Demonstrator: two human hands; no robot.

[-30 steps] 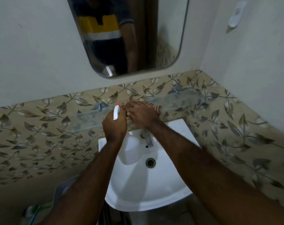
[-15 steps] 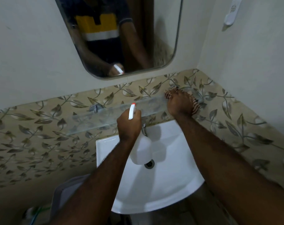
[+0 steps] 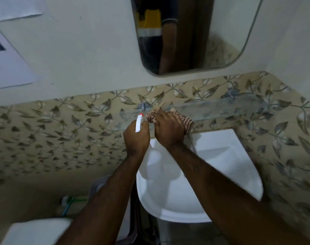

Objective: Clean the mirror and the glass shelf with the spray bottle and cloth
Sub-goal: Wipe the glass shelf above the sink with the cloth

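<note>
A glass shelf (image 3: 221,110) runs along the leaf-patterned tiles under a rounded mirror (image 3: 195,34). My right hand (image 3: 169,130) presses a brown striped cloth (image 3: 185,121) onto the left part of the shelf. Just left of it, my left hand (image 3: 136,138) grips a white spray bottle (image 3: 154,163) by the neck; its white trigger head with a red tip (image 3: 139,123) points up toward the shelf. The bottle's body hangs over the basin, partly hidden by my right forearm.
A white wash basin (image 3: 221,174) sits below the shelf, its tap hidden behind my right hand and cloth. A white cistern lid (image 3: 35,230) lies at lower left, with a grey bin (image 3: 97,186) beside it. The side wall closes in at right.
My right hand slid the cloth from the shelf's right end back to its left part, beside my left hand. The camera view swung left; the bottle stays in my left hand.
</note>
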